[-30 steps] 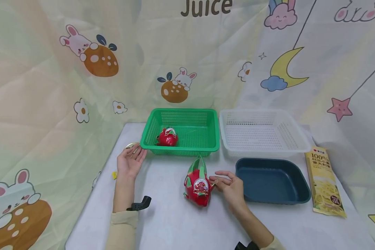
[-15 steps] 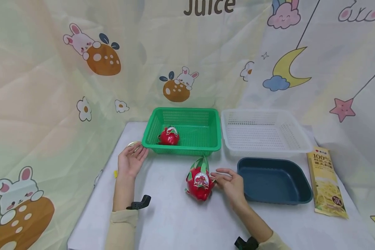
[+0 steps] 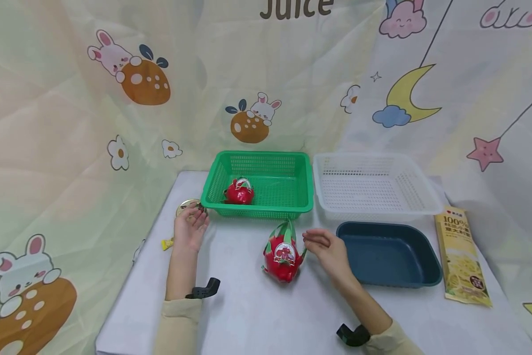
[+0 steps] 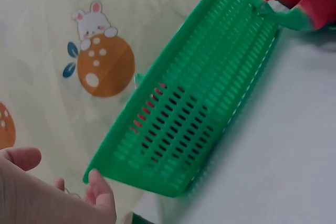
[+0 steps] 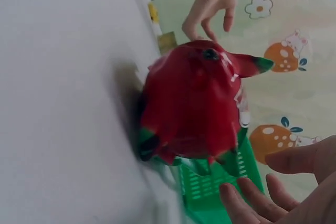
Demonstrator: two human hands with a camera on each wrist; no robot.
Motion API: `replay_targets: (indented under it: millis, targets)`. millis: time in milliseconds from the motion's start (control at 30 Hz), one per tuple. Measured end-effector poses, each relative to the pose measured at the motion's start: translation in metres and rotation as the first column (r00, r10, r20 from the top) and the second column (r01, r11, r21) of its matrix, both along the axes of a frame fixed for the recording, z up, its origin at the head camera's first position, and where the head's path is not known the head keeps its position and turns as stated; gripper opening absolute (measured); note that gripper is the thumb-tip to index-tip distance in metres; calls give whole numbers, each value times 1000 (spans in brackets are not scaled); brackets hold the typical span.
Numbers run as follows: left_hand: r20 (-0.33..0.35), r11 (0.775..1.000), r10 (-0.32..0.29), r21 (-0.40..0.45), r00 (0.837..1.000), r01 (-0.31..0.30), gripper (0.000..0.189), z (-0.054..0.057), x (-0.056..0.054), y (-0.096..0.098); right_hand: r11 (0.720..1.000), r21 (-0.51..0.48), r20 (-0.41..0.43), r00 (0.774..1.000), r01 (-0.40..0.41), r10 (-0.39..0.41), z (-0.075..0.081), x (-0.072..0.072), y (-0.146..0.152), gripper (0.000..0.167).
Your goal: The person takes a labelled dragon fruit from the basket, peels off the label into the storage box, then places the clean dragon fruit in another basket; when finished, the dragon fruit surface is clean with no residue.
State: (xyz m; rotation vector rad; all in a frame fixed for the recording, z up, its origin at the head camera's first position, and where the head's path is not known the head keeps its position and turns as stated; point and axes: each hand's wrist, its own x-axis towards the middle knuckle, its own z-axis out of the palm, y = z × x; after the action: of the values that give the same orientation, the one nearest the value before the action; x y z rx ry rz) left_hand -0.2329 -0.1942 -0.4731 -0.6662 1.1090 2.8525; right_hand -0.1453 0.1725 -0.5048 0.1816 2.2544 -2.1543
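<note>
- The near dragon fruit (image 3: 284,255) lies on the white table (image 3: 257,315), in front of the green basket (image 3: 266,170) and left of the dark blue tray (image 3: 387,254). It has a round label on top and green-tipped scales pointing toward the basket.
- Your right hand (image 3: 329,250) is just beside that fruit on its right. The fingers are relaxed and a bit curled, w/ nothing in them, and there's a small gap to the fruit. The right wrist view shows your fingertips (image 5: 247,195) near the fruit (image 5: 191,108) but not on it.
- Your left hand (image 3: 190,228) rests on the table at the basket's front-left corner, fingers loose, gripping nothing. The left wrist view shows a fingertip (image 4: 101,192) right at the basket (image 4: 199,108) corner; can't tell if it's touching.
- A small round gold-rimmed thing (image 3: 187,205) sits at your left fingertips; it's too small to ID.
- A yellow scrap (image 3: 167,243) lies just left of your left wrist, near the table edge.
- A 2nd dragon fruit (image 3: 238,193) sits inside the green basket, in the front-left part.
- The white basket (image 3: 374,185) stands right of the green one, behind the blue tray.
- A yellow packet (image 3: 462,256) marked "100%" lies flat at the far right, beside the tray.
- A cartoon cloth backdrop (image 3: 115,98) w/ rabbits, a moon and stars hangs behind everything.
</note>
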Motion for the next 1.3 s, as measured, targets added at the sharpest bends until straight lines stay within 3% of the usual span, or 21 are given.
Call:
replay_targets:
  millis: [133, 333, 433, 533, 767, 1033, 1200, 1300]
  targets:
    - [-2, 989, -1, -145, 1000, 1, 36, 9, 8, 16, 999, 42, -51, 998, -34, 36, 12, -4, 3, 31]
    - [-62, 988, -102, -119, 993, 94, 30, 17, 22, 37, 990, 41, -60, 989, -135, 137, 29, -11, 2, 30]
    - [-105, 981, -173, -110, 979, 161, 23, 17, 27, 47, 984, 45, -35, 984, -171, 173, 34, -14, 2, 33]
    - [-150, 961, -252, -150, 956, 230, 20, 15, 31, 57, 977, 62, -8, 979, -205, 206, 37, -16, 3, 34]
    - [-223, 897, -425, -233, 877, 375, 25, 1, 35, 77, 943, 102, 47, 949, -315, 312, 39, -19, 1, 31]
    - [-205, 847, -516, -265, 832, 460, 43, -16, 35, 94, 945, 95, 50, 950, -312, 308, 38, -20, -1, 30]
    - [-169, 784, -599, -323, 783, 530, 53, -22, 35, 100, 945, 93, 50, 949, -314, 310, 39, -20, 1, 32]
    - [-150, 752, -631, -358, 761, 553, 56, -25, 34, 105, 942, 89, 48, 946, -324, 321, 39, -20, 2, 33]
